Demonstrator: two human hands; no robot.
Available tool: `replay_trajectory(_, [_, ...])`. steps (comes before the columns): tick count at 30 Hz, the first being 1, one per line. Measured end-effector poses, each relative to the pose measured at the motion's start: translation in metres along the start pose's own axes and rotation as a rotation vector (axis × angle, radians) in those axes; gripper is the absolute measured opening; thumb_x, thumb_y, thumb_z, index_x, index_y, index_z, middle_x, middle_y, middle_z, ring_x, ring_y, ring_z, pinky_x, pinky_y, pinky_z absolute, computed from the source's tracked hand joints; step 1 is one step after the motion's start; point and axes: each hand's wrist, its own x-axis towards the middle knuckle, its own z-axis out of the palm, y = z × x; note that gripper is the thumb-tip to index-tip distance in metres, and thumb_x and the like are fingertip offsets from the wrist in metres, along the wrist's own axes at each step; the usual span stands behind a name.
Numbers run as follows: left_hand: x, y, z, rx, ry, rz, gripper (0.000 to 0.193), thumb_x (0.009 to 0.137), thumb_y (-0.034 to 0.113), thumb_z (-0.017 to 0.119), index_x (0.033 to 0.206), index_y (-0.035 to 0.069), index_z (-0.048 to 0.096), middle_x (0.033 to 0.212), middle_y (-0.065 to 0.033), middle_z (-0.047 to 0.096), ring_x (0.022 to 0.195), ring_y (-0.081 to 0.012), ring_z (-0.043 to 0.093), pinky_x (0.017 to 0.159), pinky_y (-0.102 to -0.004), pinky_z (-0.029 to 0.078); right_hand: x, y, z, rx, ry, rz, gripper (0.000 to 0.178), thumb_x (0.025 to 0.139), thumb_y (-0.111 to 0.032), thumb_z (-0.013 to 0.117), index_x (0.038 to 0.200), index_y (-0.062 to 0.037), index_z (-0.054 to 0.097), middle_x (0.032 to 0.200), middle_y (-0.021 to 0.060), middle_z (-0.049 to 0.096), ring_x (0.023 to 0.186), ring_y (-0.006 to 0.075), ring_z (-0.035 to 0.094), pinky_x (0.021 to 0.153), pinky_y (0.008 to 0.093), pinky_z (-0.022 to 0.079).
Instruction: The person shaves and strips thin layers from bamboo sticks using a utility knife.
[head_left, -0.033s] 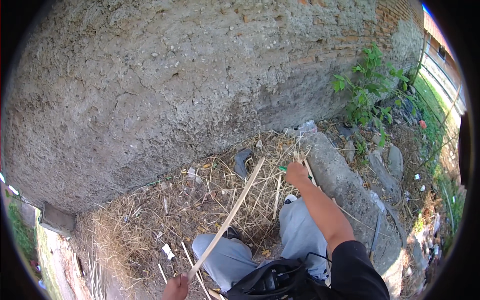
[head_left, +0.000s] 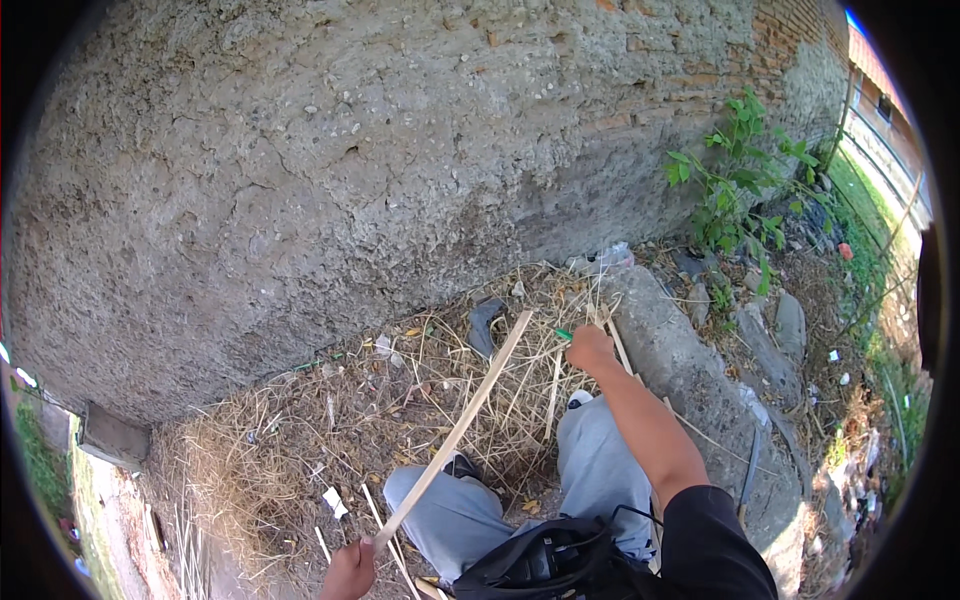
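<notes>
My left hand (head_left: 350, 571), low in the picture, is closed round the near end of a long, pale, flat wooden strip (head_left: 455, 432). The strip slants up and to the right over my left knee, its far end free above the straw. Farther out on the right, my right hand (head_left: 591, 348) is closed on a slim green tool (head_left: 564, 334). Only a short green end shows past the fist, so its exact kind is hidden. That tool is apart from the strip, a little right of its far end. More pale strips (head_left: 554, 395) lie below my right hand.
A rough wall (head_left: 330, 200) rises close in front. Dry straw and shavings (head_left: 250, 480) cover the ground. A concrete block (head_left: 665, 335) stands at the right, with a leafy plant (head_left: 735, 175) beyond it. A dark shoe-like object (head_left: 485, 326) lies near the wall.
The strip's far end has shifted slightly up and to the right. My right hand has turned or moved a little, so less of the green tool shows.
</notes>
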Motion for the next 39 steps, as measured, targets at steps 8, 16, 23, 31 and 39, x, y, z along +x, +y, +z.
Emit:
replay_trajectory(8, [0.087,0.059,-0.008,0.172,0.232,0.085,0.036,0.084,0.038,0.073,0.080,0.003,0.064,0.057,-0.0154,0.062,0.054,-0.0358,0.064,0.055,-0.0462,0.050,-0.045,-0.052,-0.061,1.505,0.046,0.098,0.042,0.090,-0.038,0.069,0.102,0.0017,0.064,0.094,0.0142,0.070,0.045,0.0080,0.041,0.042,0.0274,0.037])
replay_trajectory(16, [0.175,0.077,-0.018,0.156,0.234,0.346,0.037,0.079,0.042,0.077,0.088,0.008,0.067,0.059,-0.0118,0.064,0.053,-0.0333,0.063,0.054,-0.0419,0.050,-0.074,-0.060,-0.078,1.729,0.090,0.088,0.022,0.094,-0.024,0.066,0.097,-0.0017,0.065,0.079,0.0049,0.064,0.043,0.0024,0.037,0.039,0.0202,0.031])
replay_trajectory(23, [0.231,0.106,0.010,0.193,0.552,0.289,0.035,0.076,0.034,0.079,0.096,0.009,0.066,0.070,-0.0098,0.068,0.071,-0.0321,0.065,0.070,-0.0434,0.049,-0.058,-0.042,-0.064,1.834,0.378,0.213,0.023,0.093,-0.022,0.068,0.094,0.0001,0.064,0.071,0.0009,0.055,0.044,0.0035,0.037,0.039,0.0222,0.031])
replay_trajectory(31, [0.238,0.076,0.063,-0.051,0.605,0.391,0.012,0.086,0.015,0.069,0.087,0.004,0.068,0.083,-0.0092,0.066,0.078,-0.0288,0.060,0.077,-0.0414,0.042,-0.069,-0.033,-0.069,1.844,0.396,0.186,0.021,0.092,-0.020,0.070,0.093,0.0001,0.065,0.069,0.0010,0.055,0.044,0.0044,0.040,0.040,0.0230,0.031])
replay_trajectory(39, [0.238,0.079,0.071,-0.196,0.627,0.373,0.010,0.090,0.010,0.063,0.088,0.000,0.063,0.086,-0.0149,0.062,0.080,-0.0326,0.060,0.075,-0.0426,0.044,-0.059,-0.032,-0.056,1.803,0.516,0.252,0.018,0.092,-0.018,0.068,0.087,-0.0011,0.064,0.066,0.0016,0.057,0.045,0.0048,0.041,0.042,0.0229,0.032])
